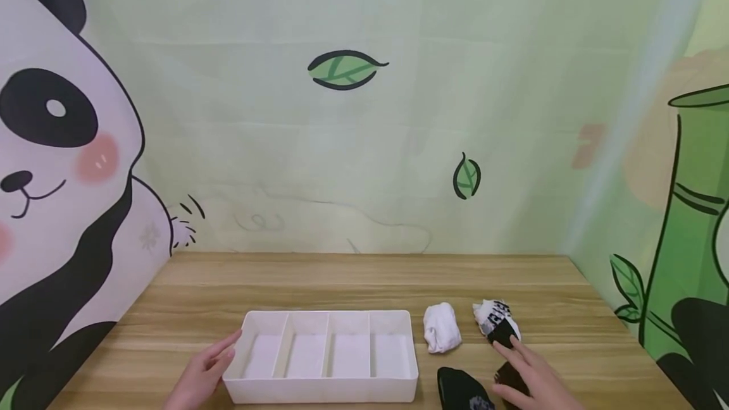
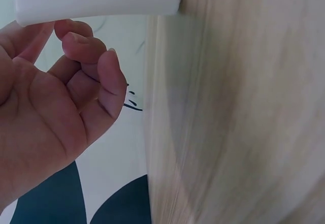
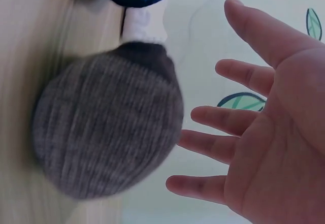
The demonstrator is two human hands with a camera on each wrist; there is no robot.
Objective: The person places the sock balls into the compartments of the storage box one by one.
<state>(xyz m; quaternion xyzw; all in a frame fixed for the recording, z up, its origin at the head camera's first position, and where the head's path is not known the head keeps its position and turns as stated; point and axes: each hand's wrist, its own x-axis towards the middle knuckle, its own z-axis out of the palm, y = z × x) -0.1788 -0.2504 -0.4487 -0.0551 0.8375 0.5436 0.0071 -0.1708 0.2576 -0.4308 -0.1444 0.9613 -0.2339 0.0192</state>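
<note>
Left hand [image 1: 200, 372]: relaxed fingers are touching white plastic four-compartment box [image 1: 321, 391] at nine o'clock.
Right hand [image 1: 537, 377]: fingers are standing wide, gripping nothing.
Grey-brown ribbed-knit sock roll [image 3: 109, 127]: lying at box's three o'clock, probably needing whole-hand cupping.

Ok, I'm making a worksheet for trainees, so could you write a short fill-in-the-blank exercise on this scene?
1. The rectangular white plastic box is divided into ____ compartments.
2. The bare hand nearest that box is the person's ____ one.
3. The plain white fabric bundle lies between the box and a patterned ____-and-white fabric bundle.
4. The rounded grey ribbed fabric bundle shows large in the ____ wrist view.

Missing words: four; left; black; right.
</note>
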